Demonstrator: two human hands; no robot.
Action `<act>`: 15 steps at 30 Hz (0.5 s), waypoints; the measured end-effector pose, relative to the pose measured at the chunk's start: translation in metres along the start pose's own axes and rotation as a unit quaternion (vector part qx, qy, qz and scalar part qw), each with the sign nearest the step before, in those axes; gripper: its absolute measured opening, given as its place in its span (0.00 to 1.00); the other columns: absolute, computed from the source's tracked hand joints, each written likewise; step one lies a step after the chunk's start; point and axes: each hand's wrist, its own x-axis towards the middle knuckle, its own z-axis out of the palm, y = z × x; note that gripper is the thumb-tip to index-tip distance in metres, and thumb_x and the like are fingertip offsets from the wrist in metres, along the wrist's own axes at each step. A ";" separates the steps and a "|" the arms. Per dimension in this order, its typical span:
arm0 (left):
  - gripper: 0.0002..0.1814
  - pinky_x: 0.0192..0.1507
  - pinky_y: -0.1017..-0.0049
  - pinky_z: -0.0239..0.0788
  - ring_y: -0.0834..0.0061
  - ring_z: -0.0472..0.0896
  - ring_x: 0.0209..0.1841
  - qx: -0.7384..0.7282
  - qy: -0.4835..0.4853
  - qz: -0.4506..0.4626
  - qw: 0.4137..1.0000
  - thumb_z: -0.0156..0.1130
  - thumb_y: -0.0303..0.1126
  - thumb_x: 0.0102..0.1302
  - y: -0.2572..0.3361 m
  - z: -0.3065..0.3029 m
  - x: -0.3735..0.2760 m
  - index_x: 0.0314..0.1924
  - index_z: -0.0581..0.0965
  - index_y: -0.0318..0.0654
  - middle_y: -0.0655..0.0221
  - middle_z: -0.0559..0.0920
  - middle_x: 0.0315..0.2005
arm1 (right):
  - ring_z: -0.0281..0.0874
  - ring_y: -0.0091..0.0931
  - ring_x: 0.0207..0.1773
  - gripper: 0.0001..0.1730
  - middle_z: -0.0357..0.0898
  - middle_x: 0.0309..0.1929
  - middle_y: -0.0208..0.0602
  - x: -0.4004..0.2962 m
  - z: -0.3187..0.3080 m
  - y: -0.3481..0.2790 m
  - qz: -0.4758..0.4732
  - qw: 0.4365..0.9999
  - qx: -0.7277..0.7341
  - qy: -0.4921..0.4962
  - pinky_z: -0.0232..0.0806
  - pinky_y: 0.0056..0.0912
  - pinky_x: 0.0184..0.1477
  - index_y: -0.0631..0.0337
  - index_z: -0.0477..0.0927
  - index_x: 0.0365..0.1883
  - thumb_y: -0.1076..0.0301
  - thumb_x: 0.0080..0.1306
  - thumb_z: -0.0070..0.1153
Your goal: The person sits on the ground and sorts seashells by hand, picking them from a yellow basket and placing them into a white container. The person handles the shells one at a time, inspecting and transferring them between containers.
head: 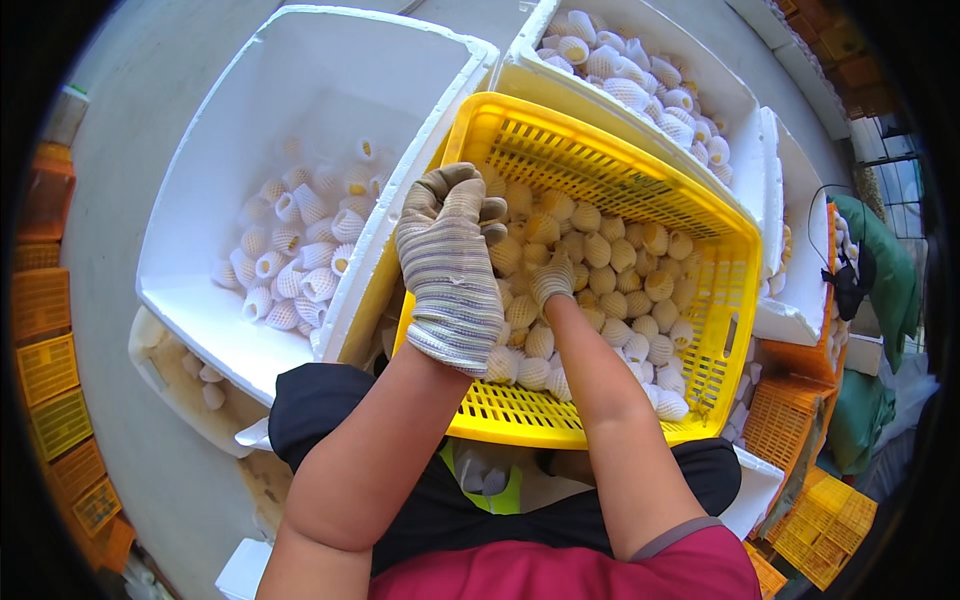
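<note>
A yellow plastic crate (724, 352) lies across my lap, filled with fruits in white foam net sleeves (615, 255). My left hand (454, 262), in a striped knit glove with tan fingers, is raised over the crate's left rim, fingers curled; whether anything is inside them cannot be made out. Down among the sleeved fruits in the crate is my right hand (553, 279), gloved too, its fingertips at a yellowish fruit; its grip is partly hidden. Left of the crate stands a white foam box (217, 157) holding more sleeved fruits (300, 247).
Another foam box (739, 97) with sleeved fruits stands beyond the crate, and a further foam box (799, 300) is at the right. Orange crates (780, 420) and green sacks (885, 262) are at the right. Stacked crates (49, 367) line the far left.
</note>
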 end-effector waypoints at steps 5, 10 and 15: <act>0.09 0.28 0.86 0.72 0.85 0.79 0.30 0.076 0.003 -0.070 0.995 0.62 0.28 0.69 -0.020 0.003 -0.006 0.48 0.76 0.41 0.74 0.79 0.34 | 0.74 0.37 0.61 0.43 0.75 0.60 0.46 -0.036 -0.076 0.006 -0.137 0.931 0.330 -0.073 0.69 0.38 0.65 0.62 0.68 0.66 0.66 0.50 0.67; 0.20 0.27 0.83 0.72 0.86 0.76 0.29 0.270 -0.082 -0.160 0.946 0.70 0.44 0.66 -0.068 -0.004 -0.016 0.49 0.74 0.41 0.75 0.78 0.34 | 0.72 0.27 0.67 0.39 0.74 0.63 0.33 -0.129 -0.179 -0.003 -0.228 0.817 0.499 -0.178 0.64 0.34 0.71 0.57 0.69 0.67 0.79 0.55 0.63; 0.21 0.34 0.80 0.78 0.79 0.82 0.36 0.275 -0.311 -0.268 0.869 0.67 0.39 0.69 -0.074 -0.005 -0.034 0.55 0.74 0.35 0.67 0.82 0.40 | 0.72 0.26 0.65 0.36 0.74 0.63 0.36 -0.174 -0.216 -0.006 -0.183 0.814 0.519 -0.185 0.64 0.32 0.70 0.61 0.69 0.68 0.82 0.57 0.57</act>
